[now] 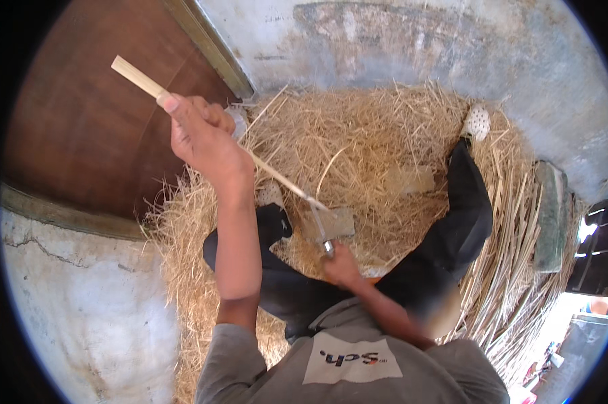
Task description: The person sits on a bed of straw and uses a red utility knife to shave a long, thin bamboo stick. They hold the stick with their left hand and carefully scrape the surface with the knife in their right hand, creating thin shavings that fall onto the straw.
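One strip, pinched in my left hand, upper left, could split if my right hand, fingers wrapped round the knife, overpresses.

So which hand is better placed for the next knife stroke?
Probably the right hand: it grips the knife by its handle; the left hand holds the pale strip, clear of the blade.

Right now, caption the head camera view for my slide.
Left hand holding a pale strip, right hand holding a knife near the strip's lower end, above straw-like shavings.
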The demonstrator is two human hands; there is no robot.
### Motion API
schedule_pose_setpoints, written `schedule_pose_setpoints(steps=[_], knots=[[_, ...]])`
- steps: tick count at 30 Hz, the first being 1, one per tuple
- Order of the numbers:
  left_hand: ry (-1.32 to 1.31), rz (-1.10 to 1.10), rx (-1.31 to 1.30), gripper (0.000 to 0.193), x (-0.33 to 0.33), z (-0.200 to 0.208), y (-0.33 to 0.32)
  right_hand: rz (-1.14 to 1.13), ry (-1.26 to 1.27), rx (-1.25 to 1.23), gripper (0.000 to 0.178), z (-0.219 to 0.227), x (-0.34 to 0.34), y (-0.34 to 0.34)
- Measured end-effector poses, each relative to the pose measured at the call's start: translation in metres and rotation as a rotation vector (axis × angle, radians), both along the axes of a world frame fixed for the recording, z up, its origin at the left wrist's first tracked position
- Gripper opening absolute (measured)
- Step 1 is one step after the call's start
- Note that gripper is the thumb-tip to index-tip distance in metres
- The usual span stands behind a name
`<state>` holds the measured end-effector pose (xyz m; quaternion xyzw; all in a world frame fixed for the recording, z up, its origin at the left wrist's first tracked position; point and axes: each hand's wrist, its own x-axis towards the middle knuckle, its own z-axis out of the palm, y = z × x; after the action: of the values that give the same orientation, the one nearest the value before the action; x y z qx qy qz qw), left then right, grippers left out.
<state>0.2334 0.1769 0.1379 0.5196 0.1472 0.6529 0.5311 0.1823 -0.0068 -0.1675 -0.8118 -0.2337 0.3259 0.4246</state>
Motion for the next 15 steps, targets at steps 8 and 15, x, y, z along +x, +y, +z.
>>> schedule_pose_setpoints(steps=[8,15], knots=[[0.005,0.039,-0.057,0.050,0.010,0.004,0.019,-0.003,0.031,0.047,0.028,-0.124,0.026,-0.014],[-0.004,0.139,-0.088,0.049,0.002,0.004,0.041,0.103,-0.058,0.069,0.021,-0.104,0.029,-0.003]])
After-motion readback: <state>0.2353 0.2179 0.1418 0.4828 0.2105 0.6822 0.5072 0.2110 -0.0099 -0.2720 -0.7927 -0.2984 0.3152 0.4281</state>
